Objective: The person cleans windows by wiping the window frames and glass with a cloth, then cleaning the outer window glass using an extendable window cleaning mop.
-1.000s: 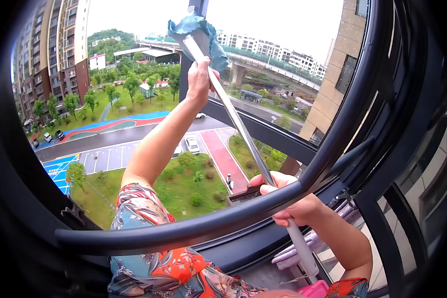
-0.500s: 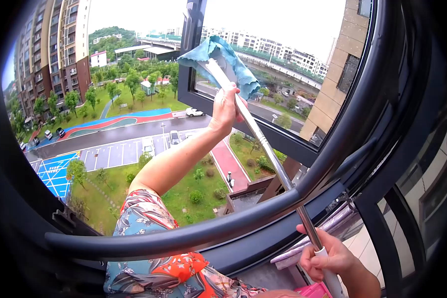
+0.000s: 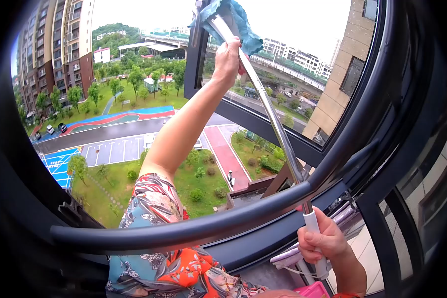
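Note:
A long telescopic pole (image 3: 274, 121) slants up from lower right to upper middle, passing behind the dark rail. My left hand (image 3: 227, 62) is closed round its white upper section, just below the head. A blue cloth (image 3: 248, 36) covers the head and lies against the opened window sash (image 3: 268, 130), near its upper left part; whether it touches glass or frame I cannot tell. My right hand (image 3: 325, 237) grips the white handle (image 3: 312, 222) at the pole's lower end, on the near side of the rail.
A curved dark rail (image 3: 193, 231) crosses in front of me, over the window sill (image 3: 268, 238). My left arm reaches out above it. A rolled lilac-white item (image 3: 288, 258) and a pink object (image 3: 310, 290) sit below right. Far beneath are lawns and a parking area (image 3: 114, 151).
The cloth and pole head have moved up along the sash, with my left arm stretched farther out. My right hand has risen a little, now round the white handle close to the rail.

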A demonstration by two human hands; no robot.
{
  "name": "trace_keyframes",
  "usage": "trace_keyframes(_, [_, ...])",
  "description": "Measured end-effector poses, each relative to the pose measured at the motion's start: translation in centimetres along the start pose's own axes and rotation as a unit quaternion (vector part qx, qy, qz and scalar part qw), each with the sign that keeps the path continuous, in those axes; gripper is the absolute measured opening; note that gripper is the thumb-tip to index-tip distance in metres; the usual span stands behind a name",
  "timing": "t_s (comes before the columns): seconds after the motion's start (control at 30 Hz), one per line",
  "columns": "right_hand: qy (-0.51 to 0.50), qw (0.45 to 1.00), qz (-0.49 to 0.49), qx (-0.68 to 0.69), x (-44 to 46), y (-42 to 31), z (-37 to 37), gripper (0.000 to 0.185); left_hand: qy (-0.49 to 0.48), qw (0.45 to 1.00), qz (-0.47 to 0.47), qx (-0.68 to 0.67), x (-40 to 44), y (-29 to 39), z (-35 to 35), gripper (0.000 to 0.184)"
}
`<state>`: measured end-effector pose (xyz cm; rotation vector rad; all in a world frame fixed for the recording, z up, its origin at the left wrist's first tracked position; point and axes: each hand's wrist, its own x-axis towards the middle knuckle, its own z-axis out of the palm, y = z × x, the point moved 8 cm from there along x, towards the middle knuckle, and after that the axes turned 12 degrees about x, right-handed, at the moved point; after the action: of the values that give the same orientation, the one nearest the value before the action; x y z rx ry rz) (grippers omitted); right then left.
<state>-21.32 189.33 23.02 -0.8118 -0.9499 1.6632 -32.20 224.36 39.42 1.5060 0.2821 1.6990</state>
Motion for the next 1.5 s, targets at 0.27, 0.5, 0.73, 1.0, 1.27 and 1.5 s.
trace_keyframes(0.27, [0.044, 0.996, 0.068, 0.034, -3.7, 1.3, -1.2, 0.056, 0.018, 0.995, -0.086, -0.056, -5.6, -6.1, -0.4, 0.034])
trace_keyframes(0.5, [0.052, 0.995, 0.070, -0.047, -5.8, 1.5, -0.8, 0.073, 0.032, 0.992, -0.101, -0.063, -7.1, -7.1, -1.0, 0.035])
trace_keyframes(0.73, [0.160, 0.986, -0.001, -0.053, -12.8, 2.7, -2.2, 0.074, -0.034, 0.984, -0.167, -0.043, -13.5, -8.9, 2.9, 0.039])
trace_keyframes(1.0, [0.228, 0.970, -0.076, -0.040, -14.0, 4.3, -6.3, 0.076, -0.053, 0.997, -0.041, -0.035, -4.4, -0.3, 5.4, 0.041])
trace_keyframes(1.27, [0.088, 0.948, -0.292, -0.095, 0.2, -4.4, -3.2, 0.066, -0.072, 0.989, 0.099, 0.085, 1.1, 9.6, 9.2, 0.060])
trace_keyframes(1.5, [0.084, 0.969, -0.220, -0.072, 6.0, -5.8, -6.0, 0.060, -0.040, 0.987, 0.137, 0.073, 3.7, 7.8, 8.5, 0.055])
